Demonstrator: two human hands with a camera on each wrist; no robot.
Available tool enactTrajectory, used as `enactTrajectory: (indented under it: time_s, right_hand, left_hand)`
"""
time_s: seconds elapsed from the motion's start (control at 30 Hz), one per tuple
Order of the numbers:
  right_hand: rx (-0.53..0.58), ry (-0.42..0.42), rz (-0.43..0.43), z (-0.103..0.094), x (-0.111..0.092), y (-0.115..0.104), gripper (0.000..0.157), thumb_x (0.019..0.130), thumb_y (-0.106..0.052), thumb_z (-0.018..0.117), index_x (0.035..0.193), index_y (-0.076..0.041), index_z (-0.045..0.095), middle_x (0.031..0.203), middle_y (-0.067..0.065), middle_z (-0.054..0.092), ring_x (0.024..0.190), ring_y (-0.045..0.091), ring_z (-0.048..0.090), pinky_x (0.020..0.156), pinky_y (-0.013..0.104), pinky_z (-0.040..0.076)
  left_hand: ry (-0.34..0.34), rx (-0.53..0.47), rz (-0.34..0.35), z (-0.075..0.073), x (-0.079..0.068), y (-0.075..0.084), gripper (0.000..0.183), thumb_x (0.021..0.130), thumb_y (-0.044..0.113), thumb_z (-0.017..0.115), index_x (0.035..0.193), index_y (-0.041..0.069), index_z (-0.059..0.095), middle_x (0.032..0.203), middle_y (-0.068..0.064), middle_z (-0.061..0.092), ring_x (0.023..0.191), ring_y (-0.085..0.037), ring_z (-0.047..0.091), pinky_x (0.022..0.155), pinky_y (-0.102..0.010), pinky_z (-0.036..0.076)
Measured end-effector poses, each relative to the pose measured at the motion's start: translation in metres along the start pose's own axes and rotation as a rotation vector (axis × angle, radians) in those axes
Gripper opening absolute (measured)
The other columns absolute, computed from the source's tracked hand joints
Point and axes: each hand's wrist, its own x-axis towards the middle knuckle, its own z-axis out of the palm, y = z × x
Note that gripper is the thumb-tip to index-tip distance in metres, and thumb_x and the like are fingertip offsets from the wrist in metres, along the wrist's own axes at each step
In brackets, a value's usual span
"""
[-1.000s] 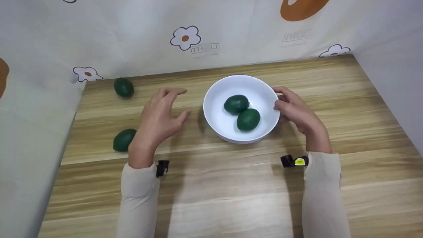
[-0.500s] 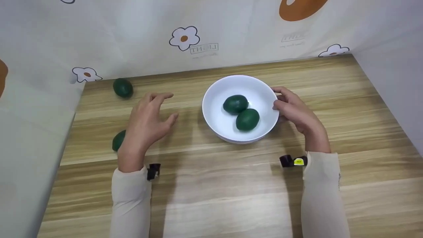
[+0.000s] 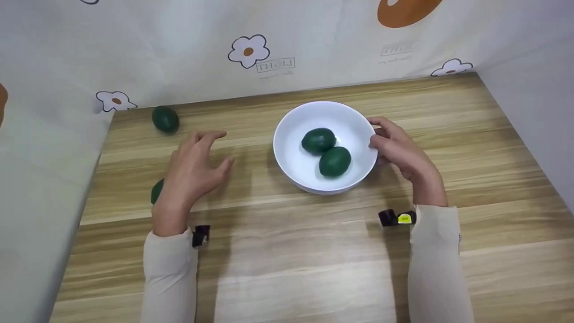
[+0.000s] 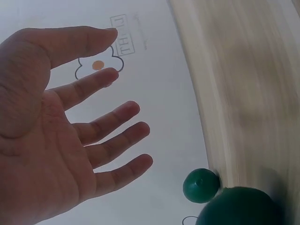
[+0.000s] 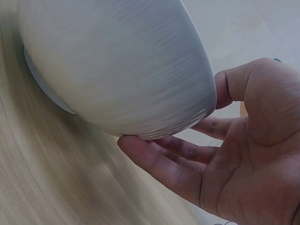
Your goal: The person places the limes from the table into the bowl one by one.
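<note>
A white bowl (image 3: 291, 154) stands on the wooden table, holding two dark green limes (image 3: 318, 141) that touch each other. My right hand (image 3: 399, 150) grips its right side: the thumb is at the rim, and in the right wrist view the fingers lie against the bowl's outer wall (image 5: 122, 70). To the left, my left hand (image 3: 190, 175) hovers over the table with fingers spread and nothing in them. One lime (image 3: 156, 192) is partly hidden beneath that hand. Another lime (image 3: 165, 119) lies farther back. The left wrist view shows both loose limes (image 4: 241, 208) below the open palm.
A pale cloth (image 3: 179, 49) with printed flowers rises along the table's back edge, and similar pale sides stand at left and right. Bare wooden tabletop (image 3: 296, 260) stretches in front of the bowl. Small black cameras (image 3: 388, 218) sit at both wrists.
My left hand has moved left and slightly toward me, away from the bowl, covering more of the nearer loose lime. The right hand and the bowl have stayed in place.
</note>
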Motion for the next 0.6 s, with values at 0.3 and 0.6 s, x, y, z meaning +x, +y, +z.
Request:
enactTrajectory:
  time_s: [0.3, 0.6]
  right_hand:
    - [0.010, 0.002, 0.000, -0.001, -0.001, 0.001, 0.062, 0.095, -0.008, 0.045, 0.157, -0.010, 0.042, 0.146, 0.023, 0.054, 0.097, 0.017, 0.069, 0.076, 0.029, 0.063]
    - [-0.022, 0.007, 0.013, -0.001, 0.000, 0.000, 0.062, 0.096, -0.010, 0.046, 0.157, -0.012, 0.042, 0.148, 0.022, 0.055, 0.102, 0.020, 0.069, 0.076, 0.029, 0.062]
  left_hand:
    - [-0.006, 0.016, -0.011, -0.004, -0.003, -0.009, 0.058, 0.098, 0.027, 0.073, 0.150, 0.008, 0.057, 0.143, -0.027, 0.056, 0.133, -0.050, 0.052, 0.111, -0.071, 0.038]
    - [-0.096, 0.021, -0.111, -0.012, -0.006, -0.019, 0.065, 0.098, 0.030, 0.071, 0.155, 0.007, 0.049, 0.153, -0.032, 0.049, 0.141, -0.055, 0.044, 0.116, -0.073, 0.031]
